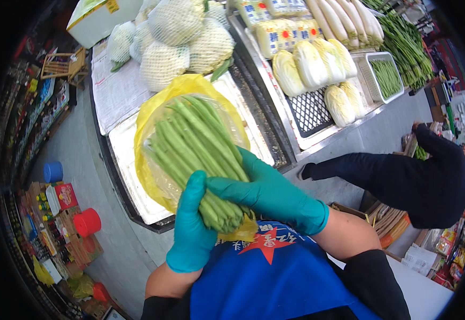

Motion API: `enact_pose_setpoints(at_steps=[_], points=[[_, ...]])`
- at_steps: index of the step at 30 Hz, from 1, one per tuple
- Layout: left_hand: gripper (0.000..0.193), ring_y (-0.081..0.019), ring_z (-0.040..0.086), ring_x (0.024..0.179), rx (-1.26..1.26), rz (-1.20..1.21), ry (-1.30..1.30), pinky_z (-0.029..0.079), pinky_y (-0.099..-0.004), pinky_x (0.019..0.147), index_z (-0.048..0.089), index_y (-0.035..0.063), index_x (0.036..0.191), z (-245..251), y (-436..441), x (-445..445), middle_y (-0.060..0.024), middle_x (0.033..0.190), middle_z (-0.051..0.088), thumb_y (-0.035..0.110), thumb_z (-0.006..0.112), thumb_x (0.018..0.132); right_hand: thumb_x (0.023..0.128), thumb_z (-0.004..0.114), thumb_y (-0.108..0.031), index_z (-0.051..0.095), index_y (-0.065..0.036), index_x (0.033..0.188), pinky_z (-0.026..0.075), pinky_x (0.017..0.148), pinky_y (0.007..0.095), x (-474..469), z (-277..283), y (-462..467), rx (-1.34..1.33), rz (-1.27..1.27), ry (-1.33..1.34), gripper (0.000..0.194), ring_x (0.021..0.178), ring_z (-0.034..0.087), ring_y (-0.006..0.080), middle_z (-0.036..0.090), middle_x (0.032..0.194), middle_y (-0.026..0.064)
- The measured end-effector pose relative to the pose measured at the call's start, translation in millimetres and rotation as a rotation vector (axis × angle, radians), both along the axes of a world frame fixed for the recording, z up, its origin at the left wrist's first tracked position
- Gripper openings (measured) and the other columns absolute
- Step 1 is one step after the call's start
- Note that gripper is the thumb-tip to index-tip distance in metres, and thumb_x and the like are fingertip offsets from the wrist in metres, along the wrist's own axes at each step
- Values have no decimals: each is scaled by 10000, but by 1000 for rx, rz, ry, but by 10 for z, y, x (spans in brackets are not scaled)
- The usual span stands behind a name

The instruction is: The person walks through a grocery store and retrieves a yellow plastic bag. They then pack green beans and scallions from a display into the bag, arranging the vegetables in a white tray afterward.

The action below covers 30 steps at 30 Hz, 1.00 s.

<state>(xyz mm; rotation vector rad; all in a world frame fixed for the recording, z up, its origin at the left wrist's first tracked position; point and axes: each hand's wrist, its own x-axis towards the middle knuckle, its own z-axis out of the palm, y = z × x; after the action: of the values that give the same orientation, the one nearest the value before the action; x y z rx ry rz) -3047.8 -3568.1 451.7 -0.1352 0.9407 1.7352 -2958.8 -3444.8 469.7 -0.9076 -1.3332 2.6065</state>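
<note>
A bundle of long green beans or stalks [200,140] is held between my two hands, its blunt lower ends towards my body. My left hand [194,228], in a teal glove, grips its lower left side with the thumb along the top. From the right, my right hand [272,192], gloved alike, wraps around the lower part with its thumb across the stalks. Its fingers are hidden beneath. Behind and under the bundle spreads a yellow plastic bag [146,160] with a clear film inside. White foam board [122,150] covers the stand below.
Netted cauliflower-like heads [164,60] and newspaper [116,88] occupy the stand's far end. Napa cabbages [312,66], white radishes [342,20] and a basket of green beans [384,76] fill the neighbouring stand. A person in dark clothes [408,180] bends at right. Red stool [87,222] at left.
</note>
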Motion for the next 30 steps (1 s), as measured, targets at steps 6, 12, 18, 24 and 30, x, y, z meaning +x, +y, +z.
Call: enact_pose_setpoints(at_steps=[6, 12, 18, 24, 30], points=[[699, -343, 510, 1260, -11, -73, 196, 444, -463, 1064, 276, 38, 1483, 274, 274, 639, -218, 1402, 459, 396, 558, 953, 832, 777, -248, 295, 10, 1465, 460, 1008, 339, 674, 196, 310, 87, 3, 186, 836, 1209, 543, 204, 529, 1353, 159], [664, -336, 579, 1179, -22, -107, 310, 501, -454, 989, 353, -4, 1438, 263, 954, 1670, -225, 1326, 533, 321, 617, 922, 855, 748, -191, 253, -4, 1492, 445, 1023, 344, 1823, 159, 870, 159, -100, 221, 828, 1239, 515, 209, 488, 1392, 155], [679, -298, 591, 1152, 34, -266, 301, 513, -414, 958, 383, -10, 1410, -34, 1855, 2682, -198, 1309, 549, 272, 694, 875, 861, 732, -147, 276, -22, 1489, 447, 1018, 343, 3078, -106, 1538, 171, -292, 150, 787, 1238, 513, 215, 489, 1391, 145], [666, -239, 581, 1138, 163, -498, 176, 486, -362, 962, 413, -3, 1391, -286, 2762, 3577, -148, 1286, 565, 235, 735, 859, 881, 707, -141, 297, -13, 1479, 439, 1022, 341, 4156, -356, 2013, 202, -576, 89, 736, 1231, 515, 212, 501, 1375, 140], [598, -206, 600, 1089, 169, -724, 174, 494, -327, 927, 466, 3, 1352, -573, 3615, 4256, -126, 1230, 603, 234, 728, 866, 894, 694, -202, 330, -10, 1455, 440, 1008, 336, 4886, -640, 2475, 201, -812, -10, 696, 1205, 530, 218, 516, 1360, 145]])
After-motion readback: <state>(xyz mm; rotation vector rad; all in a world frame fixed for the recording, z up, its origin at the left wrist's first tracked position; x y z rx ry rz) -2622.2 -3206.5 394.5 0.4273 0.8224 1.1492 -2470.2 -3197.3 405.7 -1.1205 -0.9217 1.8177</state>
